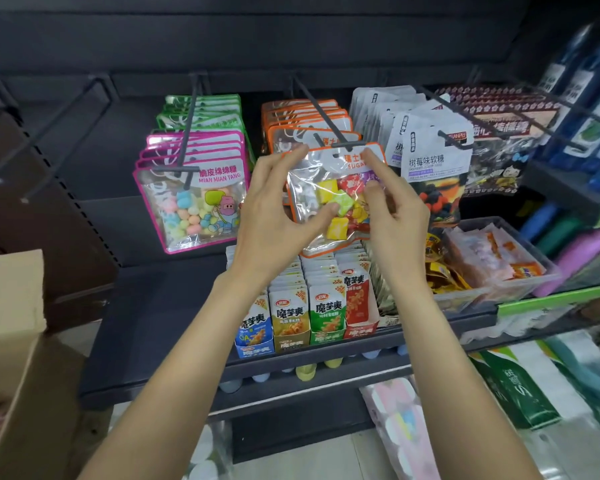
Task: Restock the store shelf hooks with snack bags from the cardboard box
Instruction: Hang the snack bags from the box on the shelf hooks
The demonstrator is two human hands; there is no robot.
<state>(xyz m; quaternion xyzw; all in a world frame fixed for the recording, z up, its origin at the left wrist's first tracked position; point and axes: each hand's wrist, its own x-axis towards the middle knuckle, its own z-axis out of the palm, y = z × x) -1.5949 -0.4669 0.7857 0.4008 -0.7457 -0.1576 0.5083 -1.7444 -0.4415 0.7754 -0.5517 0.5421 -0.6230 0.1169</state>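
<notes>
An orange-edged snack bag [340,199] of coloured candies hangs at the front tip of the middle shelf hook [347,147], before several alike orange bags. My left hand [278,209] holds its left side, thumb on the clear front and forefinger at the top corner. My right hand [392,199] pinches its right side, forefinger up at the header. The cardboard box [11,341] stands open at lower left; its contents are mostly out of view.
Pink and green candy bags [191,188] hang on the hook to the left, white gummy bags [430,157] to the right. Two bare hooks [63,133] jut out at far left. Below, small snack packs [305,306] fill a tray on the shelf, beside a clear bin [492,258].
</notes>
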